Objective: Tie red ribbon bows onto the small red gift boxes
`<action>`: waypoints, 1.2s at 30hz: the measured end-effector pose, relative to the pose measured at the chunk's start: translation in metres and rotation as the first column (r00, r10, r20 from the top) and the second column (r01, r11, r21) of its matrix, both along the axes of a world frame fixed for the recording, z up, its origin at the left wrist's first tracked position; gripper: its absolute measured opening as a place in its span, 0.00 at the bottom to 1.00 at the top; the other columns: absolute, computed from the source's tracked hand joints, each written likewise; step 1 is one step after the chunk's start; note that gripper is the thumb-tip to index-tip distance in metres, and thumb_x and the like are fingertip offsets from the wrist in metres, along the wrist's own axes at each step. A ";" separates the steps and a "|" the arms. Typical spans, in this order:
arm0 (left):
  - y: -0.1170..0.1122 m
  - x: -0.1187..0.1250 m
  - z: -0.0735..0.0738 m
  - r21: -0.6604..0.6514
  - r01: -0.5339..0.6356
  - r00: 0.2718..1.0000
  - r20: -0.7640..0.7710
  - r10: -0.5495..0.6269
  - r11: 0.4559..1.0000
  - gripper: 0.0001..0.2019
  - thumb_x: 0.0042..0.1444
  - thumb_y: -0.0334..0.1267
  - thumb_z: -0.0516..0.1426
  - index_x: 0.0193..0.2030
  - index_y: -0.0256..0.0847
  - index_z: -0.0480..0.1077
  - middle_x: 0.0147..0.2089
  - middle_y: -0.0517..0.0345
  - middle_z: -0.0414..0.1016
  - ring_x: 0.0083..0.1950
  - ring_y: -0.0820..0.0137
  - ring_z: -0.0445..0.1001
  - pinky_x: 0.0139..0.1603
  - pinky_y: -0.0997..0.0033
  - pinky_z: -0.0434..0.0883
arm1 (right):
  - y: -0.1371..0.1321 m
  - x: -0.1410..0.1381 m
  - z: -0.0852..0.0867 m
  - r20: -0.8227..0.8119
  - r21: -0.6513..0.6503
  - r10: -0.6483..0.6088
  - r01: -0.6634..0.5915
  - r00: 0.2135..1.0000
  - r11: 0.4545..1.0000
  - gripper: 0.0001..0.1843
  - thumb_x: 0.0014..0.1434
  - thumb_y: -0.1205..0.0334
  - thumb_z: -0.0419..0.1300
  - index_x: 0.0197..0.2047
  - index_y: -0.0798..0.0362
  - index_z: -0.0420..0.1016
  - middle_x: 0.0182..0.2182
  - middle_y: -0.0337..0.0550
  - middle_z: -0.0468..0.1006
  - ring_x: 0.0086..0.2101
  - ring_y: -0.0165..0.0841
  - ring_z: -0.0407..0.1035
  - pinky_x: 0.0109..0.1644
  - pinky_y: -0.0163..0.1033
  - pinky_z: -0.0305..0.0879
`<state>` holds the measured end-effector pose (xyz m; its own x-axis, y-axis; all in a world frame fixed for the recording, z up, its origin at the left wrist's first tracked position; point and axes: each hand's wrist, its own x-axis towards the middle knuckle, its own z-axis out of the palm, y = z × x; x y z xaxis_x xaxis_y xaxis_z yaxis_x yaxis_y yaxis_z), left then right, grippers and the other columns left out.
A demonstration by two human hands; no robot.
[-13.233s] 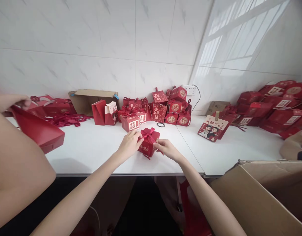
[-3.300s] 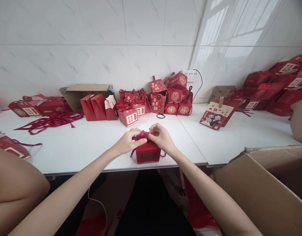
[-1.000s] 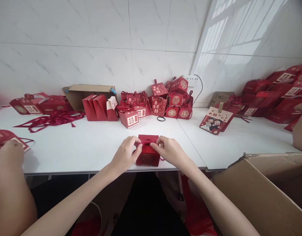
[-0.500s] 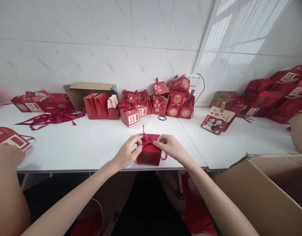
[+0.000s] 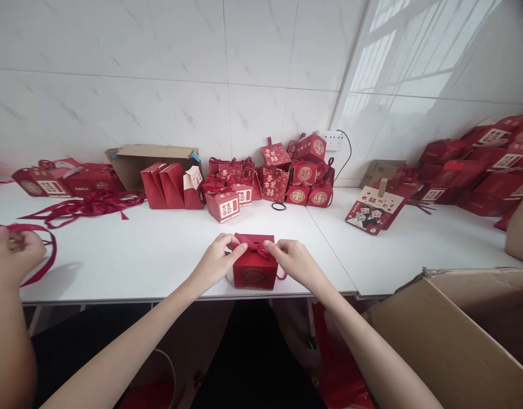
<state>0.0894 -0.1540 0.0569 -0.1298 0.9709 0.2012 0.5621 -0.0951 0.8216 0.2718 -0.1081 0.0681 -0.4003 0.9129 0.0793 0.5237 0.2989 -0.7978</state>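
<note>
A small red gift box (image 5: 254,272) with a gold emblem on its front stands near the front edge of the white table (image 5: 159,250). A red ribbon bow (image 5: 249,244) lies across its top. My left hand (image 5: 216,258) pinches the bow's left loop. My right hand (image 5: 290,260) pinches the right loop. Both hands are closed on the ribbon.
A pile of red gift boxes (image 5: 287,176) stands at the back against the tiled wall, beside a cardboard box (image 5: 150,159) and loose red ribbons (image 5: 86,204). More red boxes (image 5: 478,165) are heaped at the right. An open carton (image 5: 448,335) is lower right. Another person's hand (image 5: 12,253) holds ribbon at left.
The ribbon ends that stuck up half a second ago now lie as a flat bow, with my hands drawn slightly apart. The person at left has lifted a ribbon.
</note>
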 end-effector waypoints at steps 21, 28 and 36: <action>0.000 -0.002 0.000 -0.163 0.049 0.990 0.140 -0.026 0.985 0.16 0.50 0.51 0.54 0.24 0.40 0.57 0.23 0.65 0.59 0.22 0.76 0.60 0.20 0.76 0.57 | 0.006 0.002 0.000 -0.004 -0.116 0.063 -0.063 0.998 0.991 0.19 0.53 0.47 0.57 0.22 0.54 0.65 0.18 0.36 0.69 0.19 0.27 0.65 0.23 0.32 0.56; 0.005 -0.009 -0.001 -0.192 0.148 0.975 0.195 -0.110 0.970 0.17 0.51 0.51 0.54 0.24 0.40 0.57 0.22 0.67 0.59 0.20 0.77 0.59 0.20 0.77 0.57 | 0.014 0.005 -0.001 -0.082 -0.202 0.119 -0.133 0.990 0.970 0.12 0.51 0.57 0.60 0.22 0.55 0.66 0.17 0.34 0.69 0.19 0.25 0.63 0.24 0.31 0.55; 0.010 -0.021 -0.010 -0.175 0.243 0.948 0.249 -0.196 0.954 0.17 0.52 0.52 0.54 0.27 0.39 0.63 0.27 0.62 0.65 0.26 0.75 0.63 0.24 0.75 0.60 | 0.027 0.023 -0.009 -0.377 -0.373 0.217 -0.362 0.900 0.854 0.18 0.45 0.50 0.65 0.24 0.57 0.66 0.18 0.36 0.71 0.22 0.27 0.67 0.30 0.33 0.60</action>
